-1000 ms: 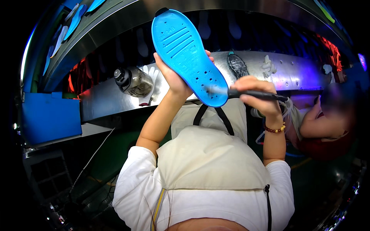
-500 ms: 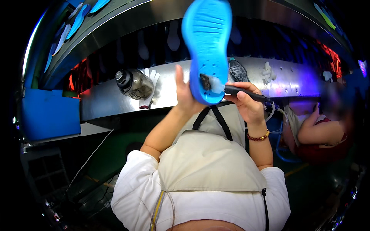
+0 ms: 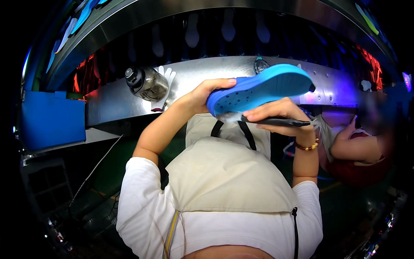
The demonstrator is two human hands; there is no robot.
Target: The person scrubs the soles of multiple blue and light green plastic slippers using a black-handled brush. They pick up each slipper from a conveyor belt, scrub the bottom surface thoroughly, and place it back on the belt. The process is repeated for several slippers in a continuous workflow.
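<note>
— what are your fingers on?
— my left hand point(image 3: 206, 96) curls closed around the heel end of a blue shoe sole point(image 3: 261, 87); my right hand point(image 3: 276, 113) pinches a dark brush point(image 3: 276, 121) just under it, bristles touching the sole.
— and its lie?
— both forearms raised; its long axis runs rightward from my left fingers, toe tilted slightly up.

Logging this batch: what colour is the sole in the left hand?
Bright blue sole, clearest in the head view.

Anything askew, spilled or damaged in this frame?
Nothing stands out. The left hand holds the blue shoe sole intact, the right hand holds a dark brush at its heel end, and no spill shows on the metal bench.
</note>
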